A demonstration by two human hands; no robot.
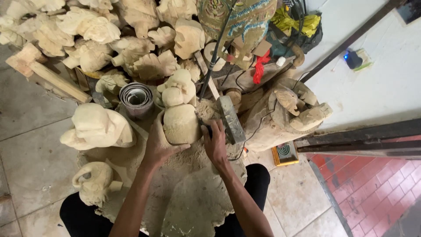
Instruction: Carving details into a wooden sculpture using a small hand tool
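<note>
The left hand (158, 145) grips the pale wooden carving (180, 123) while the right hand (215, 142) holds a dark tool (205, 127) closed against it.

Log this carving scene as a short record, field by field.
Place: workshop floor with tiles
Left hand: grips the side of a pale wooden figure
Right hand: holds a small tool against the figure; the tool is mostly hidden
Work surface: dusty wooden block between the knees
Nearby: sandpaper roll, metal bar, pile of unfinished carvings
</note>
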